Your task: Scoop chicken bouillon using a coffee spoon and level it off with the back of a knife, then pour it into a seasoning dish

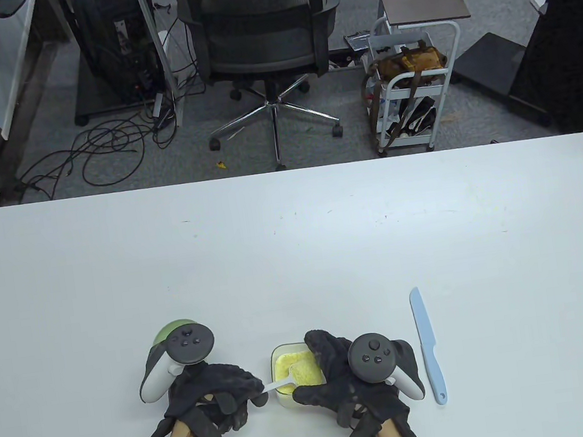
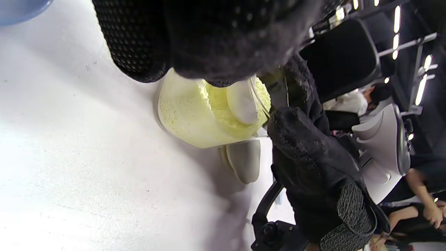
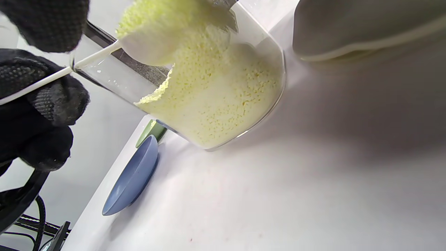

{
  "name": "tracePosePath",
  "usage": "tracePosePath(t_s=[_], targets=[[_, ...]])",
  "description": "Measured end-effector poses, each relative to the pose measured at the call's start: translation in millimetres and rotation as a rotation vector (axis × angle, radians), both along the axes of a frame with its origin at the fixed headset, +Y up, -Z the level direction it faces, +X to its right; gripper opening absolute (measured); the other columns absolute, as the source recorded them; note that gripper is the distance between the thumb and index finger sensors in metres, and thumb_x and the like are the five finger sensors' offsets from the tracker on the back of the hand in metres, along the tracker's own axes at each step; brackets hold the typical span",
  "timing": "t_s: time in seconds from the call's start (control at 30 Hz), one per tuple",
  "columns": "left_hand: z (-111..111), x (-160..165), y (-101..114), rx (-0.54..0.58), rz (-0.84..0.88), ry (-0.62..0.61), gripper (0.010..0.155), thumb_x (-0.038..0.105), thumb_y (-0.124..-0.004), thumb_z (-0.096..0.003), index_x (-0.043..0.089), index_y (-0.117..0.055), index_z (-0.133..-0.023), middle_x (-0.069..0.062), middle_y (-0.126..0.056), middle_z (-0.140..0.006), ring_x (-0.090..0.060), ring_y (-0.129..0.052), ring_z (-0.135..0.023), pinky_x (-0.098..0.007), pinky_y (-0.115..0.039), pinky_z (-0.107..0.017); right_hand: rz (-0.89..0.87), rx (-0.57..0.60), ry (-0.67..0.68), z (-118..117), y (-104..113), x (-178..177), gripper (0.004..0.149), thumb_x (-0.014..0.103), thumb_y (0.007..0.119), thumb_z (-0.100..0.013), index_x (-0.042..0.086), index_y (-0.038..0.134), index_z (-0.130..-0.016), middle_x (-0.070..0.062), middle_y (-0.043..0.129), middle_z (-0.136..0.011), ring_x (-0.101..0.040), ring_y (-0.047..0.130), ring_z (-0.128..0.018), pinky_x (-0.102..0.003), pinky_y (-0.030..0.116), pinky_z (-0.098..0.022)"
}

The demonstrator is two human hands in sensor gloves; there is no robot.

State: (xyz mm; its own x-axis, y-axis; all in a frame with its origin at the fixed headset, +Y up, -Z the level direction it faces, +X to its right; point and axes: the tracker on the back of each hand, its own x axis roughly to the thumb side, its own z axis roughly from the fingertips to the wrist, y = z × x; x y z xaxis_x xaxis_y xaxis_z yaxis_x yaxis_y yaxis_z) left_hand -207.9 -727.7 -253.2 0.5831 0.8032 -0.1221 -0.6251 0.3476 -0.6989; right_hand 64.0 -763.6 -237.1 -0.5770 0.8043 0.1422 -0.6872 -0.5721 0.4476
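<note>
A clear container (image 1: 284, 358) of yellow chicken bouillon (image 3: 223, 101) stands near the table's front edge, tilted toward the left. My right hand (image 1: 326, 365) grips its right side. My left hand (image 1: 250, 390) pinches the thin handle of a white coffee spoon (image 1: 280, 384). The spoon's bowl (image 3: 156, 38) sits inside the container, heaped with bouillon. A light blue knife (image 1: 427, 345) lies flat to the right of my right hand, untouched. A blue seasoning dish (image 3: 132, 177) lies on the table left of the container; the table view hides it under my left hand.
A green round object (image 1: 169, 331) pokes out beside the left tracker, next to the blue dish. The white table (image 1: 294, 239) stretches far ahead. An office chair (image 1: 262, 34) and a cart (image 1: 412, 79) stand beyond its far edge.
</note>
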Motion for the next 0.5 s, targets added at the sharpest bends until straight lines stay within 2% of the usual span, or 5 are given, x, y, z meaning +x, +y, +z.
tracePosePath(t_s=[0.3,0.5], targets=[[11,-19,-12,0.038,0.178,0.117,0.045,0.033,-0.074,-0.0475,-0.005,-0.088,-0.068,-0.006,-0.097,-0.016,0.003,-0.085,0.012,-0.031,-0.085,-0.036,-0.008,-0.01,-0.007,0,-1,1,0.095,0.057,0.082,-0.044,0.026,0.016,-0.105,-0.013,0.015,-0.117,-0.053,0.012,-0.101,-0.066,0.0,-0.069],[12,-21,-12,0.033,0.211,0.127,0.045,0.033,-0.074,-0.0476,-0.004,-0.087,-0.068,-0.006,-0.097,-0.017,0.003,-0.085,0.011,-0.032,-0.084,-0.036,-0.001,-0.015,-0.018,1,0,1,0.094,0.057,0.082,-0.044,0.027,0.016,-0.105,-0.014,0.015,-0.117,-0.053,0.012,-0.101,-0.066,0.0,-0.069]])
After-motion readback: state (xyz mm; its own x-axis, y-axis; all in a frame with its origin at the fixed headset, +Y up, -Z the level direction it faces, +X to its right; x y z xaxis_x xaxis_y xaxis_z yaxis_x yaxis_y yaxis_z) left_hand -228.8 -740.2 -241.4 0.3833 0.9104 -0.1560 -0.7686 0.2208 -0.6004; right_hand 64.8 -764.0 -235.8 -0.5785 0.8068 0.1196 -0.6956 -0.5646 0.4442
